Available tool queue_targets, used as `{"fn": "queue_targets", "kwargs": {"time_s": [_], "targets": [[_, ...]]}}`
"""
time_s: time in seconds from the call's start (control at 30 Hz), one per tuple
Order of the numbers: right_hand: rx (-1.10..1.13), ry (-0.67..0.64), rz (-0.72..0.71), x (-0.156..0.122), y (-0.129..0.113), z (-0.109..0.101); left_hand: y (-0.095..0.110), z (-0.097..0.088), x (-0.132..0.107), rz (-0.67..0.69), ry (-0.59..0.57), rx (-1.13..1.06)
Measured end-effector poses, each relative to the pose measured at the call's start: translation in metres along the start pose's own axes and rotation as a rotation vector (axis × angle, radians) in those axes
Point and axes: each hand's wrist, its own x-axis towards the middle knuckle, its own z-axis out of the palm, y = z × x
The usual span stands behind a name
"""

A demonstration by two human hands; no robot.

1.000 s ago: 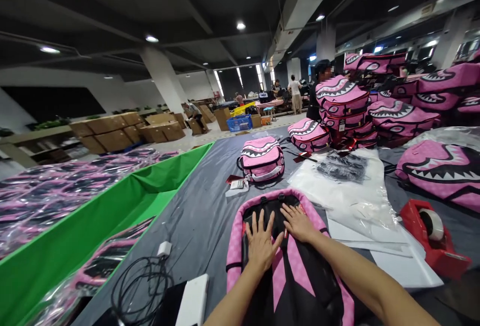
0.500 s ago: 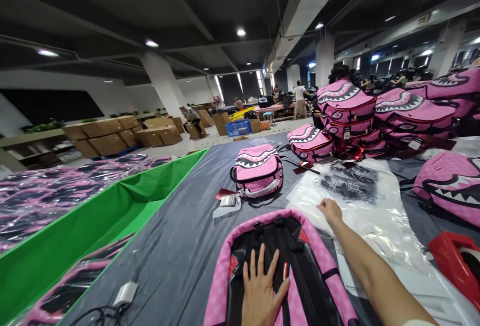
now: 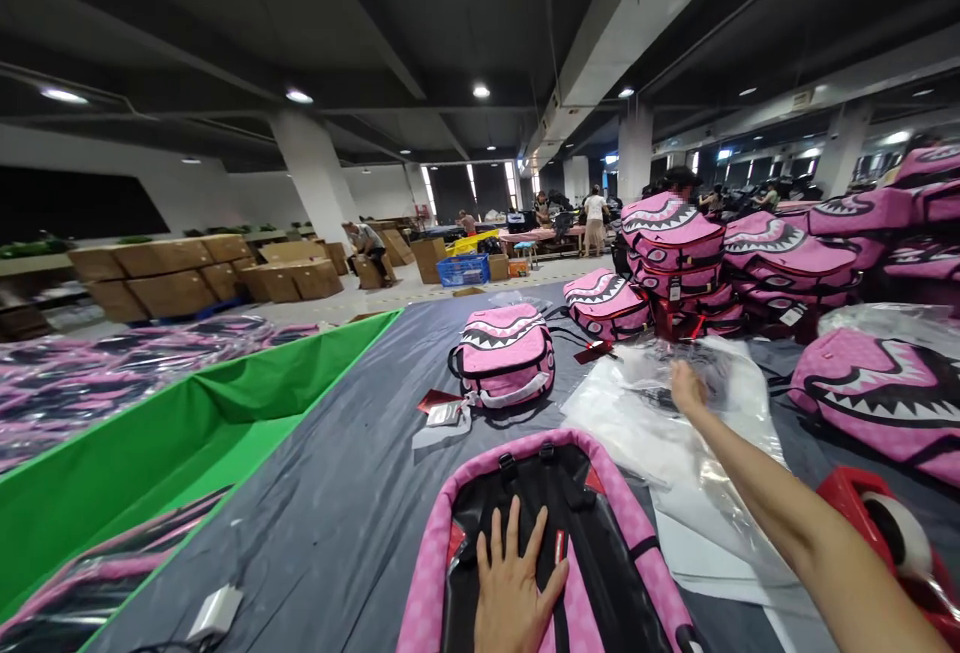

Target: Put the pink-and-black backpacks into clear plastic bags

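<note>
A pink and black backpack (image 3: 600,523) lies straps-side up in front of me. My left hand (image 3: 517,573) rests flat on its black back panel, fingers spread. Farther right, my right hand (image 3: 688,388) is closed on a clear plastic bag (image 3: 649,363), whose top part is lifted and crumpled. Under it lies a pile of white translucent bags (image 3: 611,423). Beyond the backpack stands a smaller pink bag (image 3: 506,358) with a shark-mouth print, its paper tag (image 3: 444,414) lying on the grey table cover.
Pink shark-print bags (image 3: 667,243) are stacked at the back right, a person partly behind them. A red tape dispenser (image 3: 847,488) sits at right. Left of the table is a green-lined bin (image 3: 300,383) with wrapped bags. A white adapter (image 3: 215,613) lies near the left edge.
My right hand has moved right and slightly up, raising the top plastic bag off the pile. The left hand stays flat on the backpack. The view has turned slightly right.
</note>
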Motion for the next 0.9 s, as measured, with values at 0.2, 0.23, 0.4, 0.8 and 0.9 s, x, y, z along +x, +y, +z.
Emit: {"fn": "queue_targets", "kwargs": {"time_s": [0.2, 0.23, 0.4, 0.8, 0.9], "targets": [[0.081, -0.276, -0.515, -0.121, -0.107, 0.005, 0.008, -0.013, -0.006, 0.087, 0.144, -0.273], [0.104, -0.329, -0.600, -0.148, -0.119, 0.007, 0.010, -0.015, -0.009, 0.122, 0.142, -0.406], [0.226, -0.504, -0.898, -0.267, -0.120, 0.008, 0.018, -0.019, -0.026, -0.214, 0.095, -1.396], [0.599, -0.544, -0.407, -0.304, -0.030, 0.019, 0.025, -0.021, -0.058, -0.484, 0.199, -1.575], [0.759, -0.490, -0.118, -0.265, -0.030, 0.011, 0.016, -0.021, -0.065, -0.431, 0.277, -1.397]]}}
